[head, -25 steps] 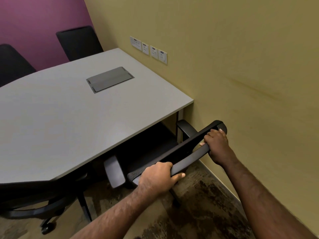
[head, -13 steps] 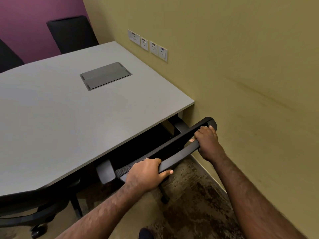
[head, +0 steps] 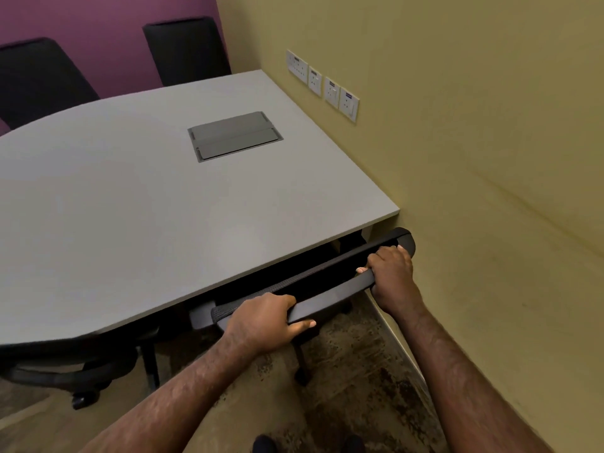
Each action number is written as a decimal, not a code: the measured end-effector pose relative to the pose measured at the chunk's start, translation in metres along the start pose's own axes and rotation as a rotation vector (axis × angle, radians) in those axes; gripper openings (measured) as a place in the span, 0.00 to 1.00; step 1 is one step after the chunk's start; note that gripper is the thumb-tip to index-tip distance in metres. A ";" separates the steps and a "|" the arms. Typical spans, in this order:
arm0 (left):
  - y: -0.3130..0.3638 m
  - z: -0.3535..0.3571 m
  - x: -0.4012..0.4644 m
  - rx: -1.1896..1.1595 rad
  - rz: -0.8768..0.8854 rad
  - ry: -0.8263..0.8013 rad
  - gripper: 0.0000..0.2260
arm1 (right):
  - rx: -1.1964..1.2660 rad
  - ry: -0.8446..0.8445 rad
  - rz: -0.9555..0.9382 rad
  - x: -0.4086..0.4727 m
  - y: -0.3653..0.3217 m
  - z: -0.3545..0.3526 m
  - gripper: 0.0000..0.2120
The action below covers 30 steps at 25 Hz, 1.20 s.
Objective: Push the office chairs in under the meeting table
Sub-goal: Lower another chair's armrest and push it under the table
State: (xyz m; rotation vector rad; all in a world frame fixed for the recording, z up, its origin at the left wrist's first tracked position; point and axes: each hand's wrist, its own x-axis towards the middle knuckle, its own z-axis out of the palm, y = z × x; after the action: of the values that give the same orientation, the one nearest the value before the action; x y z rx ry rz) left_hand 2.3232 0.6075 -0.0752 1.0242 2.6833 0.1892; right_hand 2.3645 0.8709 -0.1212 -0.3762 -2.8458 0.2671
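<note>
Black chair back [head: 327, 286] under grey table [head: 130, 223], both hands gripping

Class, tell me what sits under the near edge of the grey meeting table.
The black chair gripped by both hands, its backrest just outside the table edge, and another chair further left. Their seats are covered.

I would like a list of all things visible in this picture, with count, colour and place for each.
table: one, grey, centre and left
cover plate: one, grey, set in the tabletop
near chair: one, black, pushed under the table's near edge by the wall
other chairs: three, black; two at the far side, one at lower left
wall sockets: four, white, yellow wall
left hand: grips the chair back
right hand: grips the chair back
</note>
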 end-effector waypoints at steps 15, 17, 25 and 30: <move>-0.039 -0.017 0.044 0.095 -0.054 0.109 0.25 | -0.139 -0.215 -0.259 0.075 -0.002 -0.004 0.07; -0.046 -0.017 0.050 0.107 -0.048 0.115 0.26 | -0.135 -0.196 -0.256 0.081 -0.003 -0.003 0.05; -0.067 -0.021 0.061 0.113 -0.028 0.104 0.26 | -0.154 -0.189 -0.230 0.087 -0.011 0.002 0.09; -0.061 -0.024 0.064 0.127 -0.034 0.101 0.24 | -0.133 -0.172 -0.228 0.091 -0.007 0.003 0.10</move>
State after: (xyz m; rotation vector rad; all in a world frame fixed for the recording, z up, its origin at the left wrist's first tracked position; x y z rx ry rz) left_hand 2.2317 0.6040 -0.0783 1.0307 2.8331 0.0656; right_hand 2.2767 0.8890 -0.1020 -0.0522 -3.0499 0.0681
